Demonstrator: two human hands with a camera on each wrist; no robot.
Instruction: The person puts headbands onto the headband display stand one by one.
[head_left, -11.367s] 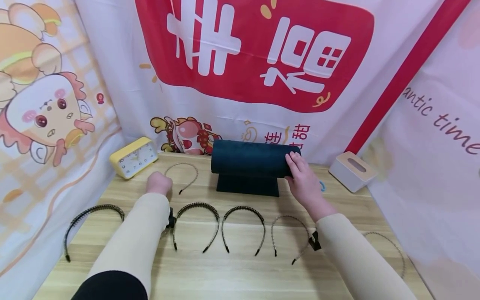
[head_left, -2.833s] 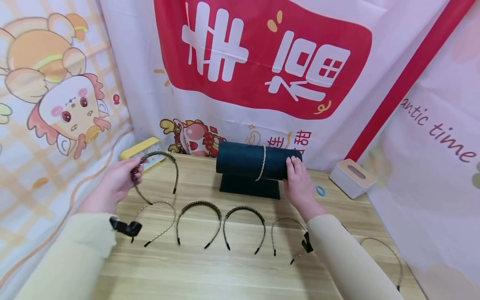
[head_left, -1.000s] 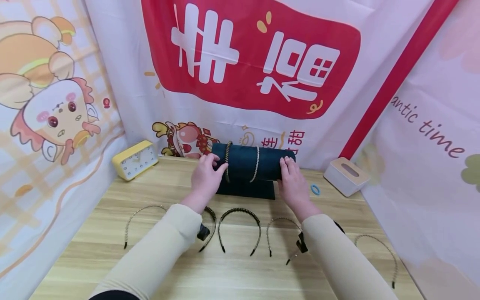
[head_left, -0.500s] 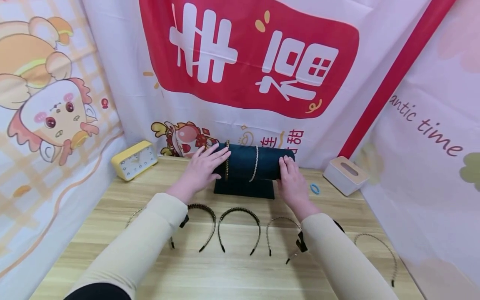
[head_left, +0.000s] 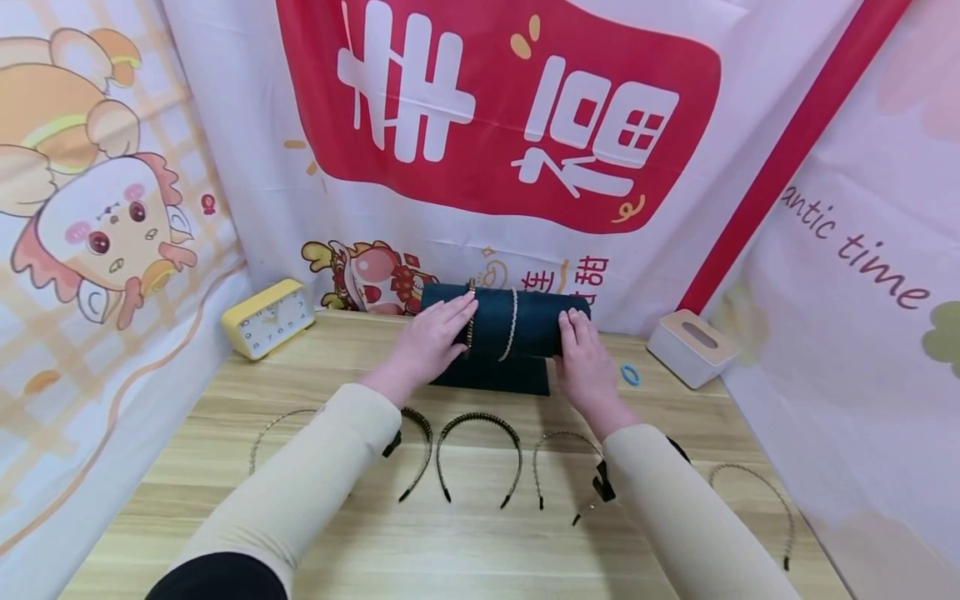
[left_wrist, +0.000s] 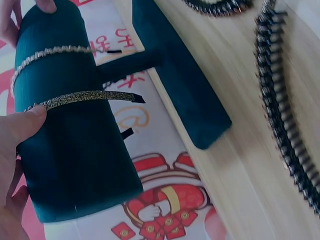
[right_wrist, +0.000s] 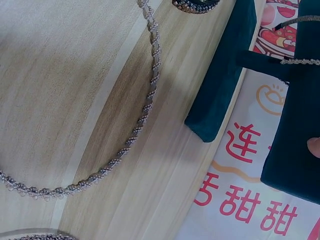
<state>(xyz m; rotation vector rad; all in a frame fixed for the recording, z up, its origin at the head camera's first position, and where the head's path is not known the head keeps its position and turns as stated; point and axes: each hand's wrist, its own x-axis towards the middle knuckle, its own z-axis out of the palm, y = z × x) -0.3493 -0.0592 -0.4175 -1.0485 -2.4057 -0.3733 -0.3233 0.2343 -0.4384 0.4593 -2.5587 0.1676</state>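
A dark teal padded roll on a flat base forms a headband display stand (head_left: 540,325) at the back of the table. A gold-and-black headband (head_left: 470,335) and a thin silvery beaded headband (head_left: 512,325) straddle the roll, apart. My left hand (head_left: 427,343) lies over the roll's left part, fingers fairly straight, fingertips at the gold-and-black headband. In the left wrist view the thumb (left_wrist: 30,122) presses at that headband's edge, its black-tipped ends hanging beneath the roll. My right hand (head_left: 587,362) holds the roll's right end, fingers over the top; in the right wrist view, one fingertip shows.
Nearer me on the wooden table lie several headbands, among them a dark coiled headband (head_left: 480,419) and a thin beaded headband (head_left: 566,435). A yellow clock (head_left: 270,319) stands back left. A blue ring (head_left: 630,375) and a tissue box (head_left: 693,346) are at right.
The beaded headband, then the gold-and-black headband from the table's left, came onto the roll. Over the last half second my left hand and the gold-and-black headband shifted right; my right hand stayed.
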